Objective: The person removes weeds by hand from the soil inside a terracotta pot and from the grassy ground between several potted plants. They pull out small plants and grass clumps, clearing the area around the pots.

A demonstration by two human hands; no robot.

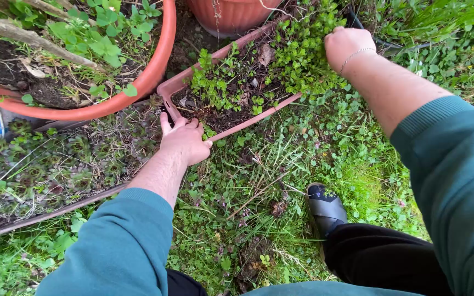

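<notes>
Seen from above: left hand (185,141) clamped on the near corner of a long terracotta-coloured trough planter (178,86), thumb over the rim, fingers curled under and mostly hidden. Right hand (348,46) closed into the leafy green plants (303,52) at the trough's far end, fingertips buried in foliage; whether gripping the rim or only stems, cannot tell. Thin bracelet (356,54) at that wrist. Trough lying aslant on grass (314,164), between a big round orange pot (163,60) and another pot (229,16) cut off by the top edge. Left of the trough, a flat tray of rosette succulents (56,164), partly out of frame. Lower down, a black shoe (325,205) among clover, dark trouser leg beyond. Teal sleeves (122,246) filling both lower corners.
</notes>
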